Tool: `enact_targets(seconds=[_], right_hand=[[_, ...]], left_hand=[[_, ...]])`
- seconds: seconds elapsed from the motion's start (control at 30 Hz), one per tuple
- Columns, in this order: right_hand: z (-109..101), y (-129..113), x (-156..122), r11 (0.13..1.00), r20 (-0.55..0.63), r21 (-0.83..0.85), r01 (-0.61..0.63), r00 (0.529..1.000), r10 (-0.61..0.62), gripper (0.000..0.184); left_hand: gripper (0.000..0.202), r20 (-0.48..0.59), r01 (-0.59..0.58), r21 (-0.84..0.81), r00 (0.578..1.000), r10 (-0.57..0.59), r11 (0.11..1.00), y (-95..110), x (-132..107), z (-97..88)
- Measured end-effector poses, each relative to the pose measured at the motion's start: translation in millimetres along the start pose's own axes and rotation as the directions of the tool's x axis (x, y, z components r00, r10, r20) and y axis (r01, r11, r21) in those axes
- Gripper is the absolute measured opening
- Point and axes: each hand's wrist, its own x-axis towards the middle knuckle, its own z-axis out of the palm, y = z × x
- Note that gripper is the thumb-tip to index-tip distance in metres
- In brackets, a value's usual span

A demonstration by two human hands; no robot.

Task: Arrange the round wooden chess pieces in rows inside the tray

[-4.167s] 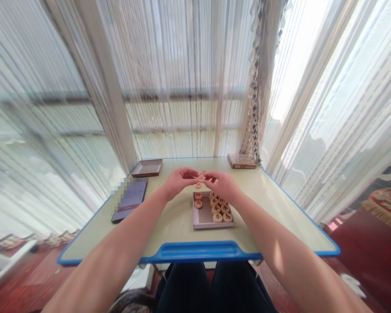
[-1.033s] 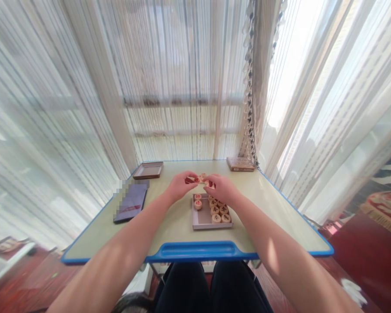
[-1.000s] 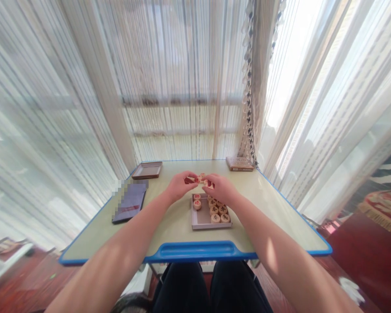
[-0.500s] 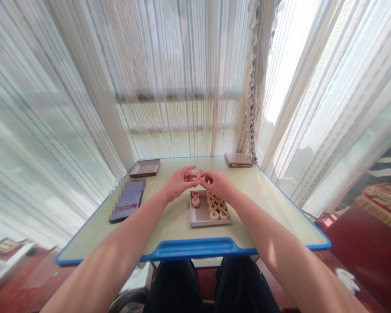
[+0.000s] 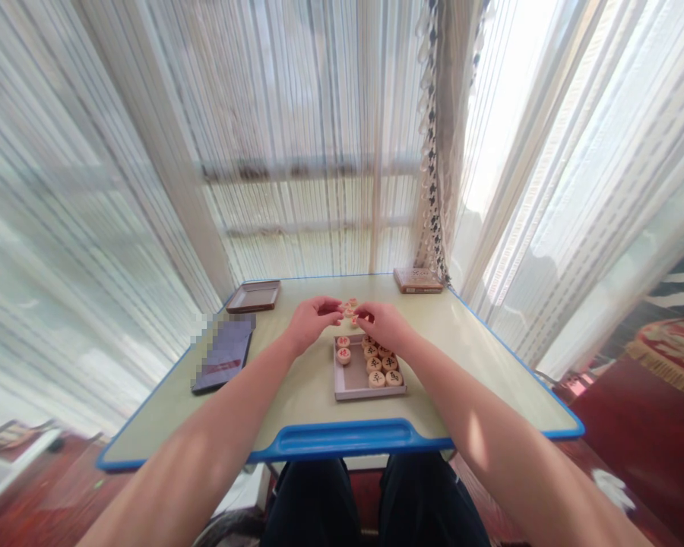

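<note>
My left hand [image 5: 318,322] is above the table, left of a small group of red-marked xiangqi pieces [image 5: 352,302]. Its thumb and fingers are apart and curved, with the tips close beside the pieces. From the other side, my right hand [image 5: 383,323] pinches a xiangqi piece [image 5: 354,322] at its fingertips, over the far edge of a shallow open box [image 5: 347,395]. Inside the box, two red-marked pieces [image 5: 343,355] sit at the left and several black-marked pieces [image 5: 375,365] fill the right side. My right hand and wrist hide part of the far right corner.
A tablet [image 5: 223,355] lies on the left of the table, with a brown box lid [image 5: 254,296] behind it. A closed flat box [image 5: 418,279] is at the back right corner. The blue table edge [image 5: 345,437] runs before my knees; sheer curtains [image 5: 319,137] hang behind.
My hands have drawn slightly apart, the left one moving left and its fingers curling in. More of the red-marked pieces between them now shows. The view has shifted a little.
</note>
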Motion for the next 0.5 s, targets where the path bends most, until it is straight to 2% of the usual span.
enact_targets(seconds=[0.07,0.13,0.23,0.3,0.4,0.5], right_hand=[[-1.3,6.0,2.3,0.998,0.01,-0.048,-0.046,0.999,0.047,0.02],[-2.7,10.6,4.2,0.995,0.023,-0.085,-0.042,0.999,0.045,0.02],[-3.3,12.3,6.0,0.993,0.063,-0.087,0.073,0.996,-0.068,0.024],[-3.1,10.8,6.9,0.985,0.141,-0.075,0.155,0.98,-0.143,0.028],[-2.7,8.9,8.3,0.974,0.277,-0.089,0.21,0.944,-0.179,0.03],[-2.5,10.1,10.0,0.964,0.292,-0.144,0.224,0.94,-0.175,0.029]], left_hand=[[0.033,-0.083,-0.004,0.021,0.997,0.006,1.0,-3.1,3.8,-4.8],[0.031,-0.127,-0.01,0.041,0.992,0.015,0.999,-5.3,6.4,-9.2],[0.027,-0.116,-0.027,0.143,0.992,0.044,0.989,-6.9,7.2,-11.7],[0.021,-0.081,-0.02,0.213,0.996,0.038,0.977,-7.3,6.6,-10.1],[0.019,-0.09,0.026,0.175,0.996,-0.01,0.984,-7.2,6.2,-6.4],[0.021,-0.142,0.034,0.098,0.99,-0.02,0.995,-5.6,6.9,-5.8]])
